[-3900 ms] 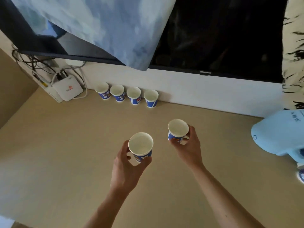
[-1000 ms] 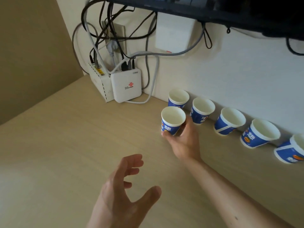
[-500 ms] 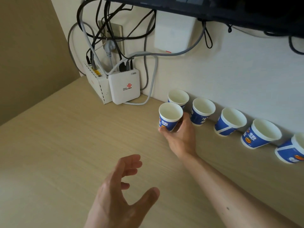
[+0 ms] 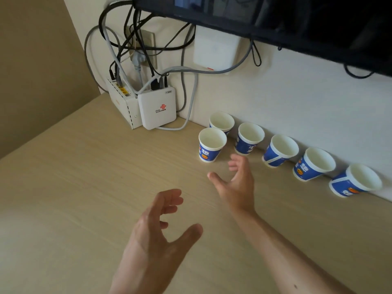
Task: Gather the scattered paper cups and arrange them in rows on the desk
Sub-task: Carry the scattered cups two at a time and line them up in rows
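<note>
Several blue-and-white paper cups stand upright in a row along the white wall, from the leftmost row cup to the rightmost row cup. One more paper cup stands alone just in front of the row's left end. My right hand hovers a little to the right of and nearer than that cup, fingers spread, touching nothing. My left hand floats lower over the beige desk, also spread and empty.
Two white router boxes lean against the wall at the desk's back left corner, with a tangle of cables above them. A dark television hangs above the cups.
My right hand has let go of the front cup, which now stands on the desk, and has drawn back towards me. The left hand stays spread and empty.
</note>
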Motion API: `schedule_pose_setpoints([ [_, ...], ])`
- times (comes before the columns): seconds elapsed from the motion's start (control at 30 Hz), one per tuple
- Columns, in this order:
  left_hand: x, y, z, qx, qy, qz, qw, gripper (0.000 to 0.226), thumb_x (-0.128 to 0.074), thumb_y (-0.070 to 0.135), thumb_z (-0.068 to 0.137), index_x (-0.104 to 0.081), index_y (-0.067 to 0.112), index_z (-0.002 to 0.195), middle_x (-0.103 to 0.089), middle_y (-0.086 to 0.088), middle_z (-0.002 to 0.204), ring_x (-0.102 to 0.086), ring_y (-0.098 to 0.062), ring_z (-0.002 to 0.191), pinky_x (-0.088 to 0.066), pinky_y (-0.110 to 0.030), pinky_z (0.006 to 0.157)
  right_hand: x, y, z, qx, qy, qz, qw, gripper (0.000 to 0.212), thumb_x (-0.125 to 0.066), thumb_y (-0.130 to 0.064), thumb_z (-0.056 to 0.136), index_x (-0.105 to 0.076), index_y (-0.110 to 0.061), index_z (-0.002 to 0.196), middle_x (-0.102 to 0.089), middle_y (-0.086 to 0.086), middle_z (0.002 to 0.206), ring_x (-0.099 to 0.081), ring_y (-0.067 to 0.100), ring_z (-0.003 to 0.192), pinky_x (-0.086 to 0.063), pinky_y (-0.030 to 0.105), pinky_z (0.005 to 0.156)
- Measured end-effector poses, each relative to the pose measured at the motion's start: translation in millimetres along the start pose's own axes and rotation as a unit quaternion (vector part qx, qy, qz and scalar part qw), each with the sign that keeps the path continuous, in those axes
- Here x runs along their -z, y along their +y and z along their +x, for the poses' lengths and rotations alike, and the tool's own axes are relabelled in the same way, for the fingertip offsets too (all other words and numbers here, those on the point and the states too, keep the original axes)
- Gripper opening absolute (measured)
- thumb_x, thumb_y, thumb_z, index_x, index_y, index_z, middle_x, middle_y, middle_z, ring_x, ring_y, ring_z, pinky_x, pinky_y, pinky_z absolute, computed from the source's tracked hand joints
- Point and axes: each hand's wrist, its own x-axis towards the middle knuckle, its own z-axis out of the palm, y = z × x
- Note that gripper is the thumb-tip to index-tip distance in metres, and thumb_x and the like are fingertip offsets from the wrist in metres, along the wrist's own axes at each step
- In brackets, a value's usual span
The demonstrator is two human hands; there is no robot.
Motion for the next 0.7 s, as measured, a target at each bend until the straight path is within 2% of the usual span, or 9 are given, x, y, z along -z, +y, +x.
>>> schedule_pose_setpoints([
  [0.07,-1,4,-2,0.015,-0.007,-0.002,1.000,0.052,-0.085,0.037,0.074,-0.059,0.040,0.119,-0.067,0.026,0.111,-0.060,0.006,0.108,-0.050,-0.025,0.088,16,0,-22,-0.052,0.012,0.011,0.999,0.063,-0.089,-0.021,0.072,-0.055,-0.013,0.124,-0.060,0.002,0.113,-0.058,0.016,0.102,-0.041,0.021,0.087],
  [0.13,0,15,-7,0.022,-0.007,0.003,1.000,0.046,-0.081,0.032,0.080,-0.059,0.037,0.120,-0.066,0.022,0.113,-0.060,0.005,0.105,-0.049,-0.025,0.088,44,-5,-47,-0.104,0.031,0.016,0.994,0.059,-0.088,-0.020,0.074,-0.056,-0.012,0.122,-0.062,0.004,0.111,-0.061,0.019,0.101,-0.042,0.022,0.084],
  [0.4,-4,101,-61,0.014,-0.067,-0.012,0.998,0.035,-0.080,0.026,0.084,-0.062,0.033,0.113,-0.069,0.015,0.109,-0.065,-0.006,0.102,-0.053,-0.030,0.080,186,-47,-144,-0.234,0.139,0.066,0.960,0.053,-0.089,-0.008,0.074,-0.058,-0.007,0.117,-0.067,0.014,0.105,-0.068,0.029,0.096,-0.050,0.032,0.082],
  [0.5,-15,143,-95,0.006,-0.106,-0.009,0.994,0.033,-0.079,0.023,0.085,-0.064,0.026,0.113,-0.069,0.009,0.108,-0.066,-0.013,0.102,-0.056,-0.039,0.084,242,-69,-176,-0.265,0.177,0.093,0.943,0.054,-0.087,-0.007,0.077,-0.057,-0.005,0.122,-0.067,0.018,0.108,-0.068,0.032,0.098,-0.055,0.038,0.087],
  [0.57,-23,167,-121,-0.001,-0.126,-0.020,0.992,0.031,-0.079,0.021,0.086,-0.064,0.024,0.112,-0.070,0.005,0.108,-0.066,-0.016,0.102,-0.056,-0.042,0.086,271,-83,-194,-0.271,0.192,0.114,0.936,0.053,-0.085,-0.007,0.079,-0.057,-0.004,0.124,-0.066,0.019,0.111,-0.066,0.028,0.097,-0.052,0.033,0.084],
  [0.7,-47,202,-175,-0.031,-0.160,-0.031,0.986,0.028,-0.077,0.022,0.087,-0.064,0.024,0.111,-0.070,0.001,0.110,-0.067,-0.016,0.103,-0.055,-0.039,0.085,321,-99,-226,-0.263,0.211,0.148,0.930,0.049,-0.083,-0.008,0.082,-0.059,-0.002,0.124,-0.066,0.017,0.113,-0.065,0.020,0.091,-0.049,0.014,0.070],
])
